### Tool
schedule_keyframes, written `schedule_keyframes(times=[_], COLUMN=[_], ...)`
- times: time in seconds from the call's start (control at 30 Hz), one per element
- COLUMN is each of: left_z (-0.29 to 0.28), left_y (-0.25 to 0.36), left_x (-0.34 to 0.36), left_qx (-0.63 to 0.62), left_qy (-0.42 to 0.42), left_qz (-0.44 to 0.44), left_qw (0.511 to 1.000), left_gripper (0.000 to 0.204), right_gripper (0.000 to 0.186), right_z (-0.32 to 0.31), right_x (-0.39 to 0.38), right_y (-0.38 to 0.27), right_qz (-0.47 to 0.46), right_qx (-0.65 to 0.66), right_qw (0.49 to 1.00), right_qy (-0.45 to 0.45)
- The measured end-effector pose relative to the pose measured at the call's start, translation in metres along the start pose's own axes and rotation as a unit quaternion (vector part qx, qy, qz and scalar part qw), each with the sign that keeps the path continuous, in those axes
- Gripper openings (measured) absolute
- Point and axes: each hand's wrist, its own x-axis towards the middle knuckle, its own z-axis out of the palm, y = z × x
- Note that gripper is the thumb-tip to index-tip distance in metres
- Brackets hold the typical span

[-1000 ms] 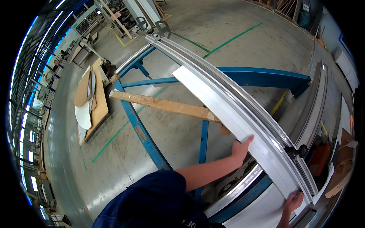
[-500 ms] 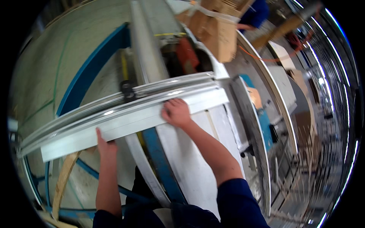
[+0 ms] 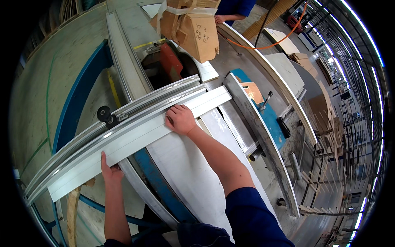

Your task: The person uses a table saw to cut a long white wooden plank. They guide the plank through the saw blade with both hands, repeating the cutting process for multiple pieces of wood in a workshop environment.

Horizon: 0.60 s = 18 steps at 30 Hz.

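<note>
A long white board (image 3: 140,142) lies along an aluminium fence (image 3: 156,99) that crosses the work from lower left to upper right. My left hand (image 3: 111,171) grips the board's near edge, thumb up on the top face and fingers hidden beneath. Farther right, my right hand (image 3: 181,119) is closed over the board with curled fingers, at the side by the fence. A black knob stop (image 3: 105,114) sits on the fence, beyond the left hand. Past the fence are a red guard piece (image 3: 170,61) and a long metal rail (image 3: 127,57).
A white panel (image 3: 185,164) lies under my right forearm. Cardboard (image 3: 201,37) is piled beyond the fence, with another person's hand (image 3: 220,19) near it. A blue curved frame (image 3: 80,94) stands left; a blue-topped machine part (image 3: 263,111) and a long grey bar (image 3: 267,148) are right.
The whole view has shifted, with the fence and machine now farther left in the picture. Both hands keep about the same places on the white board.
</note>
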Motion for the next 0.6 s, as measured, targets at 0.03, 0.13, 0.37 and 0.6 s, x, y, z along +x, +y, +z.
schedule_keyframes(times=[0.03, 0.13, 0.37, 0.6], left_z=[0.001, -0.003, -0.035, -0.028], left_y=[-0.002, 0.003, 0.024, 0.021], left_x=[0.002, 0.001, 0.017, 0.012], left_qx=[-0.001, -0.003, -0.062, -0.015], left_qy=[0.005, 0.023, 0.036, 0.070], left_qz=[-0.003, -0.002, 0.089, 0.081], left_qw=[1.000, 1.000, 0.993, 0.994], left_gripper=[0.051, 0.051, 0.051, 0.049], right_gripper=[0.013, 0.013, 0.014, 0.012], right_z=[-0.001, 0.000, -0.001, -0.008], right_x=[-0.002, -0.001, -0.002, -0.004], right_y=[0.003, 0.004, 0.004, 0.012], right_qz=[0.002, 0.002, 0.005, 0.009], right_qx=[-0.005, -0.007, 0.006, -0.011], right_qw=[1.000, 1.000, 1.000, 1.000], right_qy=[0.000, 0.006, 0.008, 0.004])
